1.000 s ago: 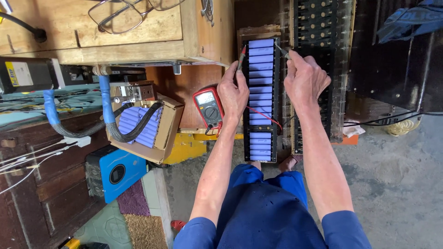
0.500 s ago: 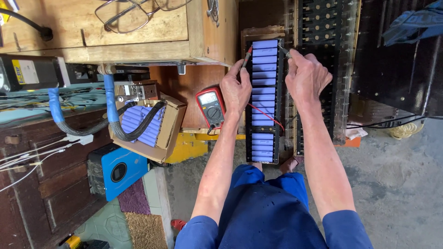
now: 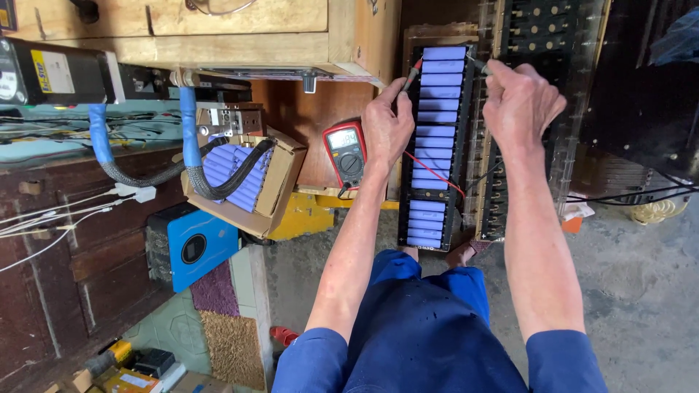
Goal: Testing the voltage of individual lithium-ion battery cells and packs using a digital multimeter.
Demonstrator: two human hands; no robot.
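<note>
A long black holder filled with a row of pale purple battery cells (image 3: pixel 437 138) stands in front of me. My left hand (image 3: pixel 386 124) pinches a red meter probe (image 3: pixel 413 74) against the left side of the upper cells. My right hand (image 3: pixel 518 102) holds a black probe (image 3: pixel 477 65) at the right side of the same cells. A red wire (image 3: pixel 437 173) runs across the cells. To the left of my left hand a red multimeter (image 3: pixel 345 153) rests with its display lit.
A cardboard box (image 3: pixel 280 185) of loose purple cells sits at the left under two blue-sleeved cables (image 3: pixel 191 138). A wooden bench (image 3: pixel 240 33) is above it. A second black rack (image 3: pixel 502 196) stands right of the holder. A blue box (image 3: pixel 193 244) sits lower left.
Both hands have shifted slightly along the cell row while still holding the probes. The view has tilted a little; nothing else moved.
</note>
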